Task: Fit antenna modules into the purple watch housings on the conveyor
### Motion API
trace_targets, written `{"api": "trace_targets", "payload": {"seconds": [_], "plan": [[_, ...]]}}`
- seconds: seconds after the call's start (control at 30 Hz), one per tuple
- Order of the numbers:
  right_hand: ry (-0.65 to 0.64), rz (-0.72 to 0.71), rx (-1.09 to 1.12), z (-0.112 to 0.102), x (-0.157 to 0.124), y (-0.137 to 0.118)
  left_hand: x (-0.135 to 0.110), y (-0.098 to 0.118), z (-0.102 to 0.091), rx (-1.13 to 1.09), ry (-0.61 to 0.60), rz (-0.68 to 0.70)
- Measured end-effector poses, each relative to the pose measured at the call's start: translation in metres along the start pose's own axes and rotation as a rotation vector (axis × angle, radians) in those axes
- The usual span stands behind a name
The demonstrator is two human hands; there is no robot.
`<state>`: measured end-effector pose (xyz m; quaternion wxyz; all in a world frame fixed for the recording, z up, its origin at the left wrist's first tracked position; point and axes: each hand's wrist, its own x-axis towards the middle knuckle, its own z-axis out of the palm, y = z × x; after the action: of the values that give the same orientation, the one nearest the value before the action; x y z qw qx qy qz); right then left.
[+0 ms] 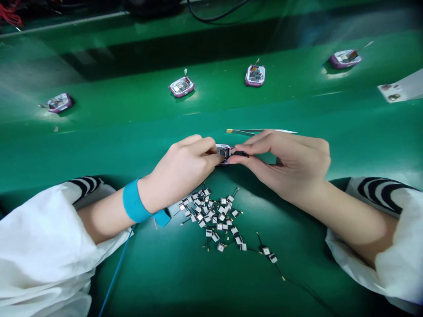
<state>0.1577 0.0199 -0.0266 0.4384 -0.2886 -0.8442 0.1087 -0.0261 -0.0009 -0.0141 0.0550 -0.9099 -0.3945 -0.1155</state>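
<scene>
A small device case with a bare circuit board (pixel 223 152) sits between my hands at the middle of the green bench. The fingers of my left hand (pixel 191 160) are closed on its left side, covering part of it. My right hand (pixel 284 160) pinches a small black piece (pixel 240 154) at the right side of the case; its exact kind is hard to make out. Behind the right fingers lie metal tweezers (pixel 246 131). Nearer my body is a loose pile of small square antenna modules (pixel 211 213) with short black leads.
Several purple-rimmed devices with exposed boards stand apart along the back, one (pixel 182 86) left of centre and another (pixel 255 75) beside it. A white bracket (pixel 401 88) juts in at right. A blue wrist strap (pixel 136 201) trails a cord (pixel 117 268) over the left front.
</scene>
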Motion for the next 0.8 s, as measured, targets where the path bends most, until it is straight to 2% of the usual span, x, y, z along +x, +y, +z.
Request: {"api": "trace_targets", "payload": {"seconds": [0.2,0.37,0.57,0.8], "plan": [[0.003,-0.087,-0.061,0.001,-0.001,0.0,0.001,0.001,0.0,-0.006,-0.012,-0.003],[-0.006,-0.025,-0.083,0.005,-0.005,0.001,0.001,0.0,0.0,0.019,-0.02,-0.005],[-0.086,0.07,-0.107,0.009,0.0,0.001,0.001,0.001,0.0,0.039,-0.044,-0.001],[-0.109,0.084,-0.094,0.013,0.002,0.0,0.002,0.0,0.001,0.006,-0.055,-0.032]]}}
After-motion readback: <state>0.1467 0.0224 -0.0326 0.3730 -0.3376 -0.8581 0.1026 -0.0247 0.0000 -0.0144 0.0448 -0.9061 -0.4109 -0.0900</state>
